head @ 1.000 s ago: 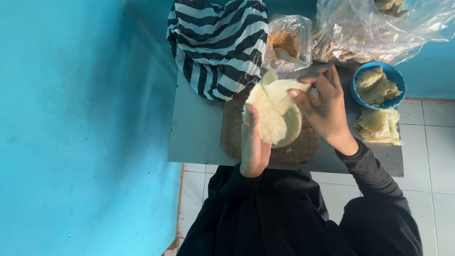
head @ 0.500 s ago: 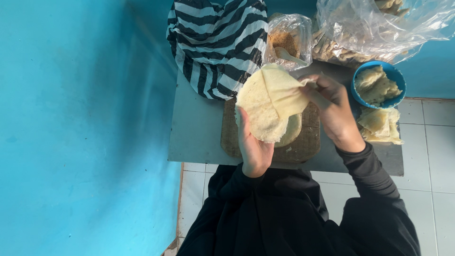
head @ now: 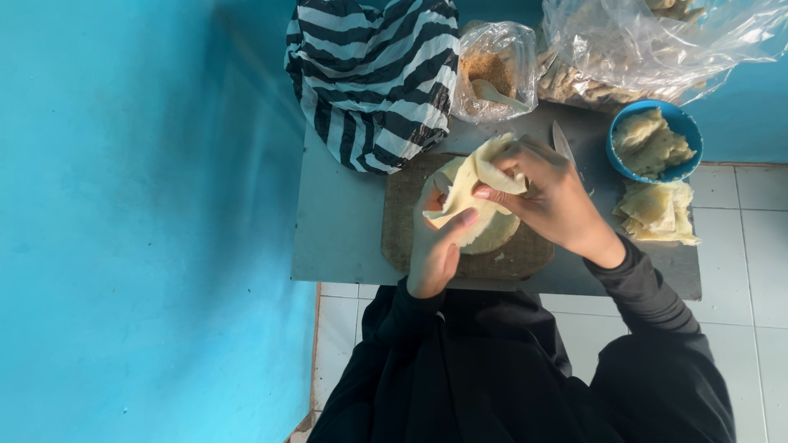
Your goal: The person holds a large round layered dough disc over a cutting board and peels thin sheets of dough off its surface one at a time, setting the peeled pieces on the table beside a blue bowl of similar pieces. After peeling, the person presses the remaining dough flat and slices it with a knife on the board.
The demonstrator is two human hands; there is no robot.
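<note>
A thin pale sheet of dough (head: 469, 176) is folded between both hands above a brown wooden board (head: 525, 256). My left hand (head: 432, 246) grips its lower left part with thumb and fingers. My right hand (head: 552, 201) pinches its upper right edge. Under the sheet, a stack of round pale wrappers (head: 497, 230) lies on the board. The board rests on a small grey table (head: 341, 238).
A black-and-white striped bag (head: 369, 78) stands at the table's back left. Beside it is a clear bag with brown crumbs and a spoon (head: 491, 78), and a large clear bag (head: 648, 45). A blue bowl (head: 652, 143) holds folded pieces; more lie below (head: 657, 212). A knife (head: 563, 143) lies near the bowl.
The sheet, held spread open half a second ago, is now folded and bunched between both hands. Both hands have drawn closer together over the board.
</note>
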